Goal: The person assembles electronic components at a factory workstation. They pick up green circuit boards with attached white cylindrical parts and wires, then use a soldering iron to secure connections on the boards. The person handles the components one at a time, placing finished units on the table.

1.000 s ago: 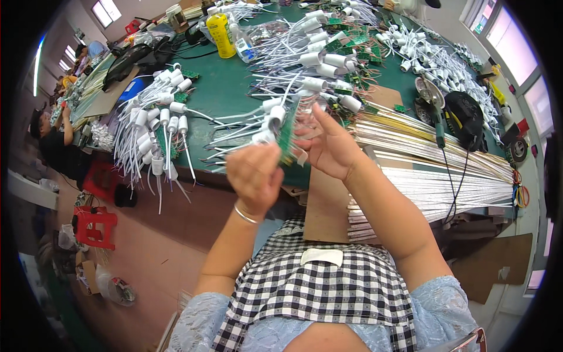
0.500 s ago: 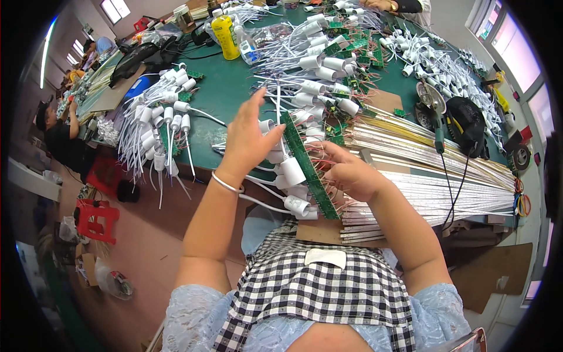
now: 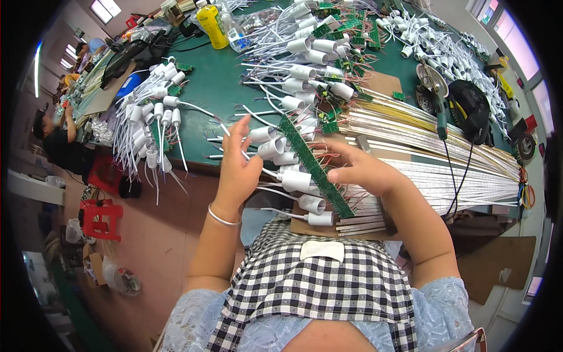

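Note:
A long green circuit board panel stands tilted on its edge before me, with thin reddish wires on its right side. My right hand grips it from the right, thumb against the board and fingers behind among the wires. To its left, my left hand is raised with thumb and fingers apart, wearing a bangle on the wrist. White cables pass close to its fingers; contact is hard to tell. Beside the board lie several white lamp holders with white cables pointing left.
A heap of lamp holders with small boards runs up the green table. Another pile lies at the left edge. Long light strips, a black mesh bag and a yellow bottle are around. Red stools stand on the floor.
My left hand has moved left and down, away from the board. The board's lower end has swung slightly right, and lamp holders beside it have spread out. My right hand stays on the board.

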